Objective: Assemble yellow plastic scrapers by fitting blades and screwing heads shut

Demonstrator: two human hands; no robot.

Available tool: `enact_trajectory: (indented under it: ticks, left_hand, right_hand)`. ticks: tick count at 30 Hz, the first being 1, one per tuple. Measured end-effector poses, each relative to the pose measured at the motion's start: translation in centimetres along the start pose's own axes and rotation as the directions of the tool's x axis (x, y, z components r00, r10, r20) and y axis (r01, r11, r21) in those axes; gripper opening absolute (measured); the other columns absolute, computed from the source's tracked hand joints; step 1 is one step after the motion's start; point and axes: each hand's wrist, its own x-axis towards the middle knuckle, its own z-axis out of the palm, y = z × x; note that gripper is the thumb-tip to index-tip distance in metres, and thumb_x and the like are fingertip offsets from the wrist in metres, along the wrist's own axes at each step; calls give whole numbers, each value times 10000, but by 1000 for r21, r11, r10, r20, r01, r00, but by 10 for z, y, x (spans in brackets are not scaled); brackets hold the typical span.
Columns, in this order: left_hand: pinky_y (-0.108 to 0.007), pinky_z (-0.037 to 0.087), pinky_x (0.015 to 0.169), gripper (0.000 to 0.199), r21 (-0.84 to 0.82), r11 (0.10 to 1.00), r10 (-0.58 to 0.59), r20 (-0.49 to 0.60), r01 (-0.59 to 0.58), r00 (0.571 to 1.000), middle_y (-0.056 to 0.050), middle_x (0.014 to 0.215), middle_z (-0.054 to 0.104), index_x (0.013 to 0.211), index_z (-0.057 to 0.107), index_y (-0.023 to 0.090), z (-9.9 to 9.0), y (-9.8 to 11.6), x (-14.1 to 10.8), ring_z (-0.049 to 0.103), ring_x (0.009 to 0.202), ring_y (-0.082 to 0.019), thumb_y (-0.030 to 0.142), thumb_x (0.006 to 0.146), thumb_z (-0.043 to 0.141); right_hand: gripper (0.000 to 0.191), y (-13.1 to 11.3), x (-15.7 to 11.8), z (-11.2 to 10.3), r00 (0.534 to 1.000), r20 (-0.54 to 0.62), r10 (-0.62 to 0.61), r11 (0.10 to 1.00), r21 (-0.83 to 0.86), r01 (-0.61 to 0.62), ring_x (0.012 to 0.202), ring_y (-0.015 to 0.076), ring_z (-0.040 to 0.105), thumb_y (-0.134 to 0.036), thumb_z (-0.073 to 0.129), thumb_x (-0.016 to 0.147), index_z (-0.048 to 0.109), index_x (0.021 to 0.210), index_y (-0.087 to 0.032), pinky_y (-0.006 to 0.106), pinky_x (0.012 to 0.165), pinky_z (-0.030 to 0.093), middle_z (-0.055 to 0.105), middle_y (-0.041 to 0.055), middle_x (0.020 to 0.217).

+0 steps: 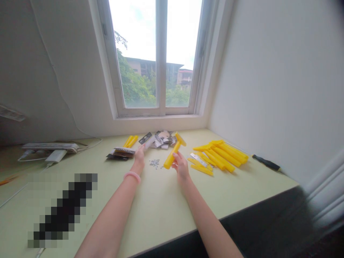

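My right hand (181, 165) is closed around the handle of a yellow T-shaped scraper (172, 154), its wide head tilted up and away. My left hand (139, 157), with a pink beaded bracelet on the wrist, grips a small black-and-clear packet (146, 139); its fingertips are partly hidden. Between the hands, a scatter of tiny metal screws or nuts (154, 163) lies on the table. Past them sits a pile of opened-looking packets (163, 139). Right of my right hand are thin yellow strips (202, 169) and a pale blade-like piece (198, 159).
More yellow scraper handles (225, 156) lie to the right, by a black-handled screwdriver (266, 162). Dark packets (120, 154) and two yellow handles (130, 141) sit left. A power strip (49, 147) with cords is farther left, and a blurred dark object (63, 211) is near front. The table edge (258, 200) runs front right.
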Motion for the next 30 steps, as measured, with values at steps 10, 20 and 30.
enact_trajectory:
  ticks: [10,20,30]
  left_hand:
    - [-341,344,956,161,358,806,511,-18,-471,860,-49,901,603,815,574,184,-23,31,-51,532,989,-204,255,687,643]
    - [-370,451,872,207,308,714,504,399,-629,766,-56,961,618,970,567,196,-49,38,-85,583,922,-177,226,765,581]
    - [-360,486,839,54,162,773,514,406,-613,756,-73,934,590,797,601,189,-48,42,-102,512,1094,-213,204,793,550]
  right_hand:
    - [298,-4,4,-4,975,-220,-35,986,151,69,585,95,542,-366,637,619,488,831,-217,211,495,442,570,-15,787]
    - [215,-19,-1,-6,1000,15,3,928,373,-9,728,128,588,-369,656,637,551,747,-217,258,666,449,630,-27,758]
    - [313,-8,-10,2,961,276,-13,994,107,-17,918,206,589,-340,712,626,581,874,-203,342,811,424,658,23,917]
